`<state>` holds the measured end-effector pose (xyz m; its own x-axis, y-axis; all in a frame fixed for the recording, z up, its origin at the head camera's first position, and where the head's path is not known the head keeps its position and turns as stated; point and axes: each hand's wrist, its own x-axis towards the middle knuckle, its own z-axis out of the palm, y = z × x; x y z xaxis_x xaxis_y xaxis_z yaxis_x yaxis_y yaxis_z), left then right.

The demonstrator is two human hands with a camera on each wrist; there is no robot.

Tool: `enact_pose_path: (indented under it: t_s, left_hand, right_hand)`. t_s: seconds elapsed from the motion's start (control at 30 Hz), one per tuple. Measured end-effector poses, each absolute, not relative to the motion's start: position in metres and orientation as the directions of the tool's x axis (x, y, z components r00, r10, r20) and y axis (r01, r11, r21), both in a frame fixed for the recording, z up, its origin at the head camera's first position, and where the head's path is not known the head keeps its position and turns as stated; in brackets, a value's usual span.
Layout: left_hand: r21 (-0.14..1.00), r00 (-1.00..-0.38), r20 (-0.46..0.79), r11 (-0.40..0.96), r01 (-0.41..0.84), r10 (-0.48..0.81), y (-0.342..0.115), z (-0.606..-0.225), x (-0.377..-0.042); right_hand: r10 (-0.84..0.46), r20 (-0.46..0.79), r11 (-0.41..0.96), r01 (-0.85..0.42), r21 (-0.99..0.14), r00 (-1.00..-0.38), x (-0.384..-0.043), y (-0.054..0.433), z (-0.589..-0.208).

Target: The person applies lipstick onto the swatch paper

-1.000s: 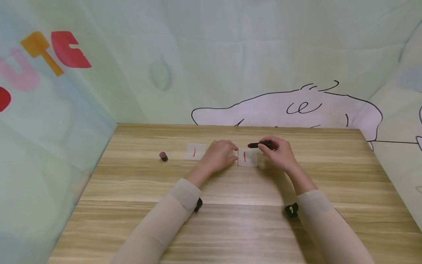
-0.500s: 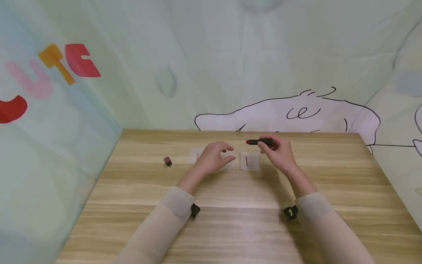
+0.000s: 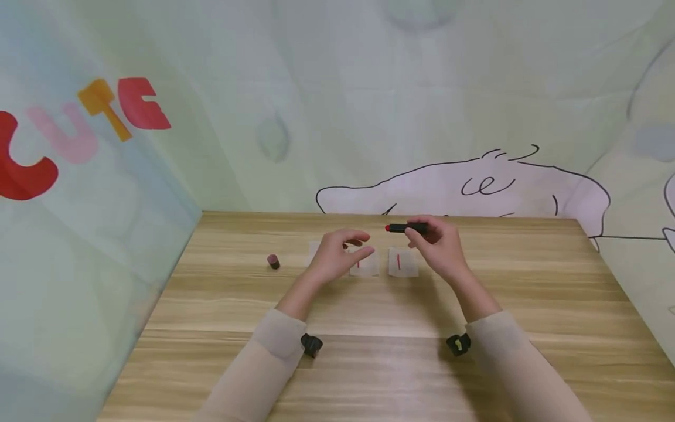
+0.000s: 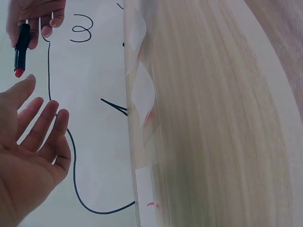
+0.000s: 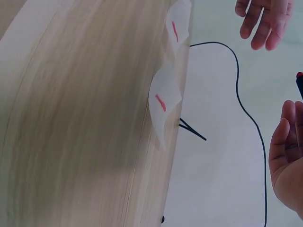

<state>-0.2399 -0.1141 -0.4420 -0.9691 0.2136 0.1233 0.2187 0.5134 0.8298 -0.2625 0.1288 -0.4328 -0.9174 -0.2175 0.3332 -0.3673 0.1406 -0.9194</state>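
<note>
My right hand (image 3: 440,247) holds a lipstick (image 3: 398,228) with a black tube between thumb and fingers, its red tip pointing left. In the left wrist view the lipstick (image 4: 20,49) hangs above the table, close to my left thumb. My left hand (image 3: 333,256) is raised with fingers loosely bent and nothing in it. Below the hands lie thin white paper squares in a row. The right square (image 3: 408,265) and the middle square (image 3: 370,265) each bear a short red stroke. Most of the left square (image 3: 312,253) is hidden behind my left hand.
A small dark cap (image 3: 273,262) with a purplish top stands on the wooden table (image 3: 369,310), left of the papers. Behind the table hangs a printed backdrop (image 3: 337,117). Black devices, one at the left wrist (image 3: 312,345), sit by both sleeves.
My left hand has drawn back leftward from the right paper square, uncovering the middle one. The lipstick has shifted slightly left with my right hand. The head view has tilted up.
</note>
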Motion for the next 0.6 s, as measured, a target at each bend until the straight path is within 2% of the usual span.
enact_pose_path:
  t_s: [0.33,0.6]
  left_hand:
    - [0.922,-0.986,0.066,0.368,0.118,0.151,-0.112,-0.435,-0.233]
    - [0.979,-0.989,0.047,0.189,0.073,0.138,-0.111,-0.430,-0.229]
  right_hand:
    - [-0.222,0.352,0.080,-0.377,-0.923,-0.909,-0.254,0.115,-0.430]
    - [-0.237,0.339,0.038,-0.358,-0.933,-0.910,-0.245,0.103,-0.424]
